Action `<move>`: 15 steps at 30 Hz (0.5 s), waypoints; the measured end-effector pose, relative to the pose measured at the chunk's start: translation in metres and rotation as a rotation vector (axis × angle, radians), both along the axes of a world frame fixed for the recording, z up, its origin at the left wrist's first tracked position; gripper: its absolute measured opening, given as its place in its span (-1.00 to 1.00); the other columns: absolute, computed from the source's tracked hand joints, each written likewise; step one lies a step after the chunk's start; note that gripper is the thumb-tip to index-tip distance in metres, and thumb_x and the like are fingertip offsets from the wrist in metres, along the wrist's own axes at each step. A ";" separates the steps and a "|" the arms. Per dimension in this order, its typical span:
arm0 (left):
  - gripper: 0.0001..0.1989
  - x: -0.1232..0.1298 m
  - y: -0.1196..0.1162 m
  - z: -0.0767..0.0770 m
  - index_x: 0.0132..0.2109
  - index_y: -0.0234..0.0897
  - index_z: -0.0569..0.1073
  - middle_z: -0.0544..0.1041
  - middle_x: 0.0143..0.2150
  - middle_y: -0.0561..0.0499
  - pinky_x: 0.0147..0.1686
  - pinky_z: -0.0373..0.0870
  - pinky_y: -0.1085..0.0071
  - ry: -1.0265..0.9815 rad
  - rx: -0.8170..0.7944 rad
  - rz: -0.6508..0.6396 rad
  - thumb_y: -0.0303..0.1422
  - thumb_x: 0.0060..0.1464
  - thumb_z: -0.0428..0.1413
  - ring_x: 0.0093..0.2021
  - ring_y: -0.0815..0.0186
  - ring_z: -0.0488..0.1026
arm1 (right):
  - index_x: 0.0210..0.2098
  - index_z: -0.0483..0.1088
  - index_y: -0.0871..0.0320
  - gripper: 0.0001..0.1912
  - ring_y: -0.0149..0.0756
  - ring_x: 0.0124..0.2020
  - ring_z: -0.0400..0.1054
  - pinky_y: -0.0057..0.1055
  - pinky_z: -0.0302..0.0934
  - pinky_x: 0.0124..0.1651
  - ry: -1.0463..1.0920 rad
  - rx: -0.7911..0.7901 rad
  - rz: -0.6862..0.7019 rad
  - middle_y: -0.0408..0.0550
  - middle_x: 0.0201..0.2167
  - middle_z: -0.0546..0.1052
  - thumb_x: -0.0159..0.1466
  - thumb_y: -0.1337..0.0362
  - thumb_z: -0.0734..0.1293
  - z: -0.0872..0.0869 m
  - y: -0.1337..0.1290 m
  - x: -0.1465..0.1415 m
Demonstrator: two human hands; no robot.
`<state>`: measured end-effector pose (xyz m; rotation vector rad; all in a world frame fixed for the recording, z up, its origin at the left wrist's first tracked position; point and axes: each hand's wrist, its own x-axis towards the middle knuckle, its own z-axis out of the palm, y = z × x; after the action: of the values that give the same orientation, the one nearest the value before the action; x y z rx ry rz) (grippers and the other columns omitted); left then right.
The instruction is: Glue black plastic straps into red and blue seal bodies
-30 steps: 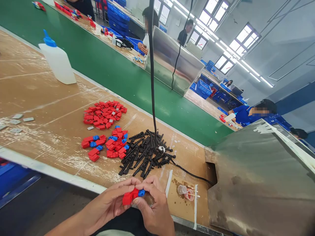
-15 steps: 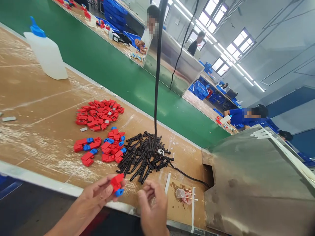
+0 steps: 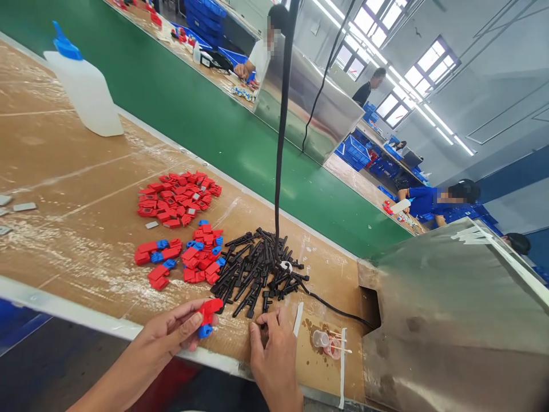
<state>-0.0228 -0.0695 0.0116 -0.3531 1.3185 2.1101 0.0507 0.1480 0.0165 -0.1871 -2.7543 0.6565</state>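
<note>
My left hand point(image 3: 182, 329) pinches a small red and blue plastic toy part point(image 3: 210, 313) above the bench's front edge. Its blue end points down. At the near edge of a pile of thin black plastic gun-shaped pieces point(image 3: 249, 274), my right hand point(image 3: 277, 355) is curled, with thumb and fingertips drawn together at the bench top. What lies between those fingertips is mostly hidden. Several red and blue assembled parts point(image 3: 201, 254) lie left of the black pile. Behind them is a heap of plain red parts point(image 3: 178, 197).
A white squeeze bottle point(image 3: 88, 94) with a blue cap stands back left. Small grey plates point(image 3: 24, 206) lie far left. A black cable point(image 3: 281, 143) hangs into the black pile. On the right are small clear cups point(image 3: 321, 339) with cotton swabs and a metal panel point(image 3: 454, 326). Co-workers sit beyond the green divider point(image 3: 189, 129).
My right hand has lowered to the bench beside the black pieces, its fingers curling downward. My left hand still holds the red and blue part, turned slightly. The camera view has shifted a little.
</note>
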 end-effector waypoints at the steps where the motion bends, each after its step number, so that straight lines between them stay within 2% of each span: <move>1: -0.35 0.000 0.000 -0.002 -0.03 -0.07 0.78 0.67 -0.31 0.05 -0.30 0.43 0.43 0.019 -0.025 -0.016 0.17 -0.23 0.54 -0.34 0.22 0.44 | -0.22 0.42 0.04 -0.87 -0.16 -0.32 0.49 -0.30 0.29 -0.25 -0.006 0.003 -0.015 -0.08 -0.28 0.50 0.43 0.37 0.28 0.000 0.002 0.001; 4: -0.30 0.000 0.000 -0.010 0.03 -0.03 0.76 0.70 -0.21 0.03 -0.25 0.46 0.41 0.062 -0.074 -0.060 0.21 -0.21 0.52 -0.30 0.21 0.45 | -0.25 0.40 0.04 -0.86 -0.16 -0.34 0.49 -0.31 0.24 -0.30 -0.009 0.049 -0.064 -0.07 -0.29 0.52 0.43 0.37 0.26 0.001 0.004 0.000; 7: -0.30 0.002 0.002 -0.017 0.06 -0.01 0.75 0.71 -0.19 0.01 -0.26 0.48 0.39 0.046 -0.050 -0.074 0.19 -0.20 0.52 -0.28 0.19 0.45 | -0.22 0.40 0.06 -0.83 -0.13 -0.30 0.51 -0.29 0.26 -0.27 -0.007 0.089 -0.111 -0.03 -0.26 0.55 0.36 0.45 0.24 0.001 0.004 -0.007; 11: -0.32 0.005 0.003 -0.018 0.06 -0.02 0.75 0.72 -0.21 -0.02 -0.26 0.50 0.39 0.016 0.002 -0.066 0.15 -0.20 0.55 -0.23 0.15 0.47 | -0.23 0.45 0.08 -0.77 -0.11 -0.31 0.52 -0.27 0.30 -0.22 -0.093 0.086 -0.186 -0.04 -0.30 0.57 0.21 0.52 0.30 -0.002 0.005 -0.012; 15: -0.38 0.007 0.004 -0.018 0.04 -0.02 0.75 0.73 -0.17 -0.02 -0.29 0.49 0.39 0.028 0.002 -0.075 0.12 -0.14 0.54 -0.21 0.14 0.48 | -0.29 0.53 0.11 -0.75 -0.07 -0.33 0.52 -0.24 0.32 -0.21 -0.180 0.084 -0.245 -0.03 -0.38 0.58 0.08 0.52 0.35 -0.002 0.006 -0.003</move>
<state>-0.0161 -0.0651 -0.0064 -0.2702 1.3253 2.0606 0.0474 0.1541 0.0149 -0.5797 -2.8553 0.4789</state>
